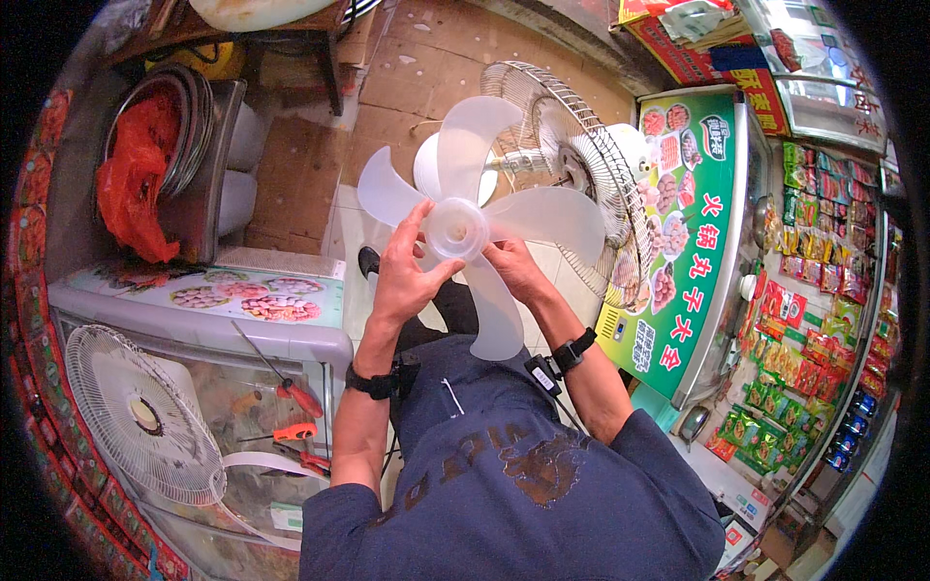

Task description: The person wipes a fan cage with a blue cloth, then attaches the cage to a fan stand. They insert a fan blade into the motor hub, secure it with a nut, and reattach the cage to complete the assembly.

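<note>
A translucent white fan blade (547,215) with several petals is held up in front of me, its round hub facing upward. My left hand (412,266) grips the hub from the left, thumb and fingers on its rim. On the other side my right hand (516,269) pinches the root of a petal beside the hub, its fingertips partly hidden. Beyond the blade lies the fan body, with its wire rear grille (620,198) standing on edge and its motor shaft bare. Part of a round white base (426,167) shows behind the petals.
On the glass-topped freezer (232,387) at left rest the front grille (145,412), a white plastic ring strip (257,460), a long screwdriver (302,398) and an orange-handled screwdriver (294,432). A green-sided freezer (712,252) and racks of snack packets (823,320) stand at right. A red bag (140,184) hangs upper left.
</note>
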Motion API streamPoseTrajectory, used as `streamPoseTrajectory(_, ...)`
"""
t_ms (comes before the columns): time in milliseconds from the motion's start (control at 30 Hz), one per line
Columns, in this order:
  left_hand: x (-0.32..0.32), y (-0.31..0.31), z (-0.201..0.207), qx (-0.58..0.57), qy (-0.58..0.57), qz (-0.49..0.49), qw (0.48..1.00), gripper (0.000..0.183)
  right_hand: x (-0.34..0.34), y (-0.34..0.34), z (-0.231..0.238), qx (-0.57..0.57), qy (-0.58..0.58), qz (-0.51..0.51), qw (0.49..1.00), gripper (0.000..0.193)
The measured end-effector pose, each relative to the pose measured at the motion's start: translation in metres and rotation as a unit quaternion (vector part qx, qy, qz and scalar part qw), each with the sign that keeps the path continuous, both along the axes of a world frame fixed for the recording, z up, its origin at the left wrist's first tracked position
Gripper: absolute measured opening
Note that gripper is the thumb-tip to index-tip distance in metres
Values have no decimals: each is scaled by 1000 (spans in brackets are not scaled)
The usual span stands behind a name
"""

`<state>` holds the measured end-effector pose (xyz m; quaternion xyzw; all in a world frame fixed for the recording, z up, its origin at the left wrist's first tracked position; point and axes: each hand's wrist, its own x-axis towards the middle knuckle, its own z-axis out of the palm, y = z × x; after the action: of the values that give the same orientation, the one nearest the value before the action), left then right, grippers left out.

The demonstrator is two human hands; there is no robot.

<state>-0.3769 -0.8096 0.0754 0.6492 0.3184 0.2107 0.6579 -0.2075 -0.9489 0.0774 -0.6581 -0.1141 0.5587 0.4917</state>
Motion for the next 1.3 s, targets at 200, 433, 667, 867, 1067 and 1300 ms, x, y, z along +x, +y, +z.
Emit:
streamPoseTrajectory(200,1,-2,-5,-30,-21,-23,999,98,3,-1,5,-20,-72,18,997,29)
streamPoseTrajectory(433,18,-4,-14,-273,-111,-57,954,103,8,-3,28,34,-168,-7,985,22)
streamPoseTrajectory(667,58,-13,-37,-271,-218,-123,930,99,27,-19,24,43,-177,-80,980,21)
streamPoseTrajectory(867,82,-26,-48,-287,-214,-82,930,93,34,-27,22,24,-163,-137,977,27)
streamPoseTrajectory(1067,92,-36,-51,-502,-237,-28,831,91,43,-34,19,-1,-136,-212,968,35)
streamPoseTrajectory(1300,100,-37,-56,-517,-232,-32,823,92,42,-36,14,12,-171,-172,970,35)
